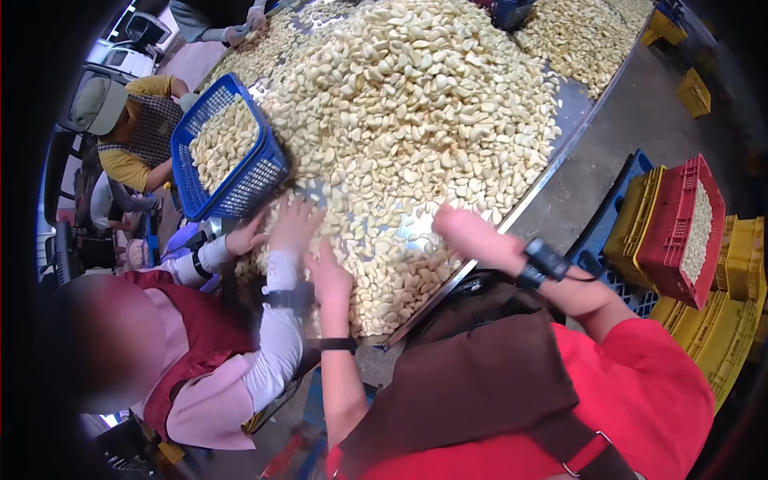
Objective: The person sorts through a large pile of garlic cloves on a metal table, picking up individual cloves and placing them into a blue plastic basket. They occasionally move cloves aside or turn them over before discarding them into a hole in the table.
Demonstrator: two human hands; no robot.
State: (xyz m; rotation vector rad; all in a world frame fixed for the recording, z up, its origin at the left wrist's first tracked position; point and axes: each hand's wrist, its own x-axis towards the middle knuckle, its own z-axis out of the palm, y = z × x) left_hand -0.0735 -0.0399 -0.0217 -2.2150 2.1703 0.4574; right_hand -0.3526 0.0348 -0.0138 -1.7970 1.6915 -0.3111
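A big heap of pale, curved pieces that look like peeled garlic cloves (416, 104) covers the metal table (532, 180). My left hand (330, 280) is over the near-left part of the spread, beside a co-worker's hands. Its fingers are partly stretched and apart, touching or just above the cloves, with nothing visible in them. My right hand (470, 234) hovers at the table's right edge, above a thinner patch where bare metal shows. Motion blurs its fingers, so whether it holds a clove cannot be made out.
A blue basket (268, 172) of cloves stands at the table's left edge. A co-worker in a maroon apron (204, 320) reaches in close on my left; others work beyond. Right of the table are a red crate (668, 220) of cloves and yellow crates (632, 212).
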